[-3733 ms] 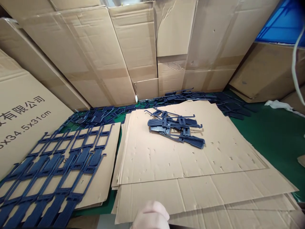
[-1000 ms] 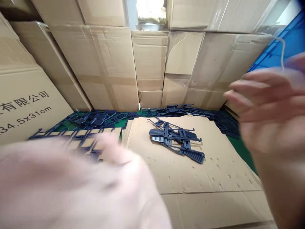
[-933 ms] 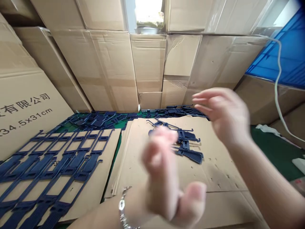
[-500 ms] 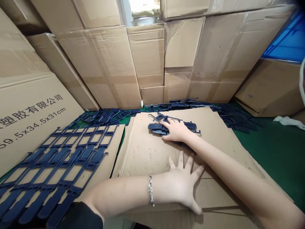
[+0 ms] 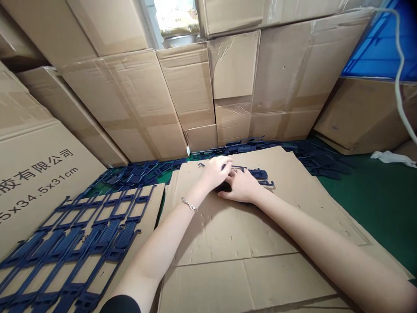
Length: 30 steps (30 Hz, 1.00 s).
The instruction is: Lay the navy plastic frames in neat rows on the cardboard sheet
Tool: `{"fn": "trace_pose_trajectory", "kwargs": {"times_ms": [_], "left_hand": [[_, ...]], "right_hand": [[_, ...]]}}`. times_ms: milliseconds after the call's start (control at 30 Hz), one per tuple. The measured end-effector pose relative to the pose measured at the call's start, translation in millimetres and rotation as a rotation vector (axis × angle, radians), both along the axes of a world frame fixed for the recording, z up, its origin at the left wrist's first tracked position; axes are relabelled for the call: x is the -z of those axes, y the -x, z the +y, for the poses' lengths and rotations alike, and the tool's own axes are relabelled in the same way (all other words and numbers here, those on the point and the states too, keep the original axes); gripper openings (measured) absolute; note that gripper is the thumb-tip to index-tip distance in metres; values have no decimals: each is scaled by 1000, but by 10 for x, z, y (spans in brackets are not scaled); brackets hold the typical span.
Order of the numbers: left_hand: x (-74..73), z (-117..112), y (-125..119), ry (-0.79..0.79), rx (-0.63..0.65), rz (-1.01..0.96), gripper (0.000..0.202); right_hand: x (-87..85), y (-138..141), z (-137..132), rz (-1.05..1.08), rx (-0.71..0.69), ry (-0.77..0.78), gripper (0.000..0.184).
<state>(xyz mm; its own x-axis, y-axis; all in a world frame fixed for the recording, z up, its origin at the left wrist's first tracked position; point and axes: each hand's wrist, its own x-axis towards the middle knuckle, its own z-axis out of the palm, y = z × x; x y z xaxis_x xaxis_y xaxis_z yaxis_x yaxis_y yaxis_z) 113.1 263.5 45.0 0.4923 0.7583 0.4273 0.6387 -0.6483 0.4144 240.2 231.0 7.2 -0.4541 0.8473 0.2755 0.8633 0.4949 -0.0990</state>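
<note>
A dark blue plastic frame (image 5: 259, 174) with a ribbed pad and thin hooked bars lies on the stacked cardboard sheets (image 5: 224, 234), towards their far edge. My left hand (image 5: 216, 171), with a silver chain bracelet at its wrist, curls over the left part of the frame. My right hand (image 5: 241, 186) grips the middle of it, its fingers meeting those of the left. Both sets of fingertips are partly hidden. The ribbed end and a hooked bar stick out to the right of my right hand.
On the left, rows of similar blue frames (image 5: 107, 234) lie on cardboard. Loose blue pieces (image 5: 143, 171) are heaped behind on the green surface (image 5: 358, 208). Cardboard boxes (image 5: 127, 104) form a wall at the back. A white cable (image 5: 398, 65) hangs at the right.
My left hand, lying spread on the cardboard before, has moved forward onto the blue frame beside my right hand. The right hand has stayed on it. The view has shifted a little.
</note>
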Motion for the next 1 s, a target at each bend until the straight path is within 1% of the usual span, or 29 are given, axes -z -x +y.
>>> {"fn": "trace_pose_trajectory", "kwargs": {"times_ms": [33, 100, 133, 200, 267, 333, 400, 467, 533, 667, 733, 800, 833, 867, 900, 933, 967, 1000], "left_hand": [[97, 100, 55, 32, -15, 31, 31], [256, 221, 136, 163, -48, 129, 37], [308, 248, 159, 212, -63, 165, 39], [357, 262, 176, 226, -88, 198, 43], [361, 255, 172, 172, -79, 220, 43], [356, 250, 165, 110, -58, 244, 42], [357, 248, 162, 57, -44, 260, 39], [358, 241, 158, 16, -37, 262, 37], [350, 222, 154, -9, -53, 276, 36], [317, 166, 158, -16, -139, 329, 35], [314, 154, 168, -10, -134, 341, 34], [325, 157, 179, 1, -101, 345, 33], [334, 161, 183, 12, -87, 349, 32], [343, 165, 186, 28, -77, 355, 30], [351, 169, 187, 47, -72, 362, 28], [357, 172, 187, 64, -68, 368, 27], [361, 175, 185, 74, -65, 372, 25], [364, 177, 182, 77, -65, 372, 25]], "right_hand": [[-1, -9, -5, 4, -30, -12, 56], [-1, -27, -7, 29, -97, -43, 46], [1, -34, -4, 53, -122, -48, 40], [9, -44, 6, 126, -136, -43, 30], [20, -46, 21, 210, -86, -64, 23], [31, -40, 37, 257, 22, -111, 22], [37, -29, 50, 245, 146, -134, 18], [37, -17, 54, 207, 210, -126, 14], [35, -5, 49, 175, 220, -112, 13], [56, -3, 40, 139, 201, -105, 12], [78, -26, 50, 130, 182, -103, 13], [79, -50, 49, 127, 173, -110, 16], [58, -53, 30, 136, 145, -144, 18], [16, -42, -8, 156, 77, -200, 20], [-49, -13, -70, 198, -38, -261, 23], [-138, 37, -156, 250, -182, -328, 26], [-245, 107, -265, 309, -368, -376, 30], [-361, 195, -390, 389, -516, -354, 31]]}}
